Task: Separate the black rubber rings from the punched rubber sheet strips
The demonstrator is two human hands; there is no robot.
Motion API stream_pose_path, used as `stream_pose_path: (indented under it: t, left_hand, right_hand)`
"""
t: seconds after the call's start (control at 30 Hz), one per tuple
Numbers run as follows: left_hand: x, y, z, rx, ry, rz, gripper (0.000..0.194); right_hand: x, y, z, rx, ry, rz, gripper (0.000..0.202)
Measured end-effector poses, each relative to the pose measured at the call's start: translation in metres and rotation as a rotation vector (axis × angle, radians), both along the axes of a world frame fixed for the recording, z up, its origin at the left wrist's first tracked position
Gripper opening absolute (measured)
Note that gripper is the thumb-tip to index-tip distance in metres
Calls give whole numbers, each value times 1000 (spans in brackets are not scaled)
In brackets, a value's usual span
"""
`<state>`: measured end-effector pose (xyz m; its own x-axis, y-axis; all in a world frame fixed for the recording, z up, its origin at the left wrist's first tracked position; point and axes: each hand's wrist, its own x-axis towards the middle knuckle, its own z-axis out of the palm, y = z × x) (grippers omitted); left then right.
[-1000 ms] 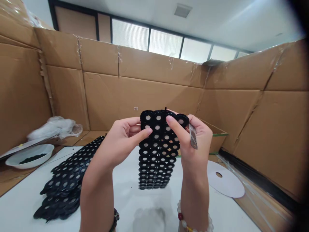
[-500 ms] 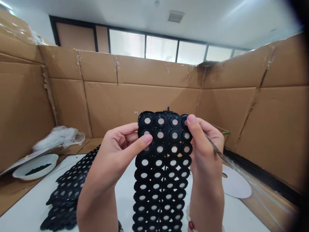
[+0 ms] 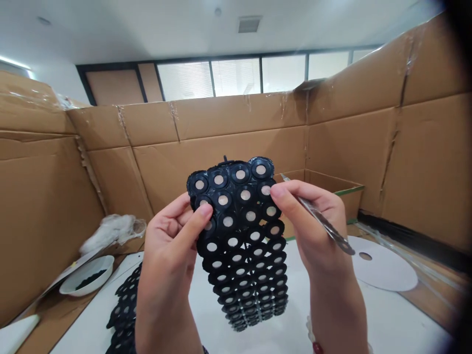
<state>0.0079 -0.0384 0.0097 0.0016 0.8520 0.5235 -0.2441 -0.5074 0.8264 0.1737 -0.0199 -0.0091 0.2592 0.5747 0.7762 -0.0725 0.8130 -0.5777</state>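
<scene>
A long black strip of joined rings (image 3: 236, 221), each ring with a pale round centre, hangs in front of me with its top end tilted towards me. My left hand (image 3: 177, 236) pinches its left edge near the top, thumb on the front face. On the right edge, my right hand (image 3: 313, 216) grips the strip between thumb and fingers. The same right hand also keeps a slim metal tool (image 3: 320, 219), which looks like tweezers, lying across its palm side. Fingers behind the strip are hidden.
More black ring strips (image 3: 123, 314) lie on the white table (image 3: 206, 339) at left. Beyond them stand a white bowl (image 3: 106, 268) with dark bits inside and a crumpled plastic bag (image 3: 114, 233). A white disc (image 3: 391, 265) lies at right. Cardboard walls (image 3: 221, 118) surround the table.
The strip's top has swung left and tilted, and its lower end now shows above the table. Both hands still hold it; the right hand sits slightly lower on its edge. The camera view has shifted.
</scene>
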Motion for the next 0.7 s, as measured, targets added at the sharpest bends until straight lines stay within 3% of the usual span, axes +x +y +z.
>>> stream_pose_path:
  t: [0.17, 0.27, 0.33, 0.5, 0.6, 0.7]
  left_hand:
    - [2, 2, -1, 41, -34, 57, 37]
    - [4, 3, 0, -19, -30, 80, 47]
    - [5, 3, 0, -56, -49, 55, 54]
    - [11, 1, 0, -67, -84, 5, 61]
    - [14, -1, 2, -42, -71, 21, 60]
    - [15, -2, 5, -14, -75, 41, 49]
  right_hand:
    - [-1, 6, -1, -8, 48, -109, 27]
    - [-4, 6, 0, 145, 188, -118, 50]
    - [-7, 0, 0, 255, 202, -92, 54]
    - [-18, -18, -7, 341, -92, -31, 18]
    - [-24, -21, -12, 310, -248, 84, 22]
    - [-24, -17, -12, 274, -412, 22, 22]
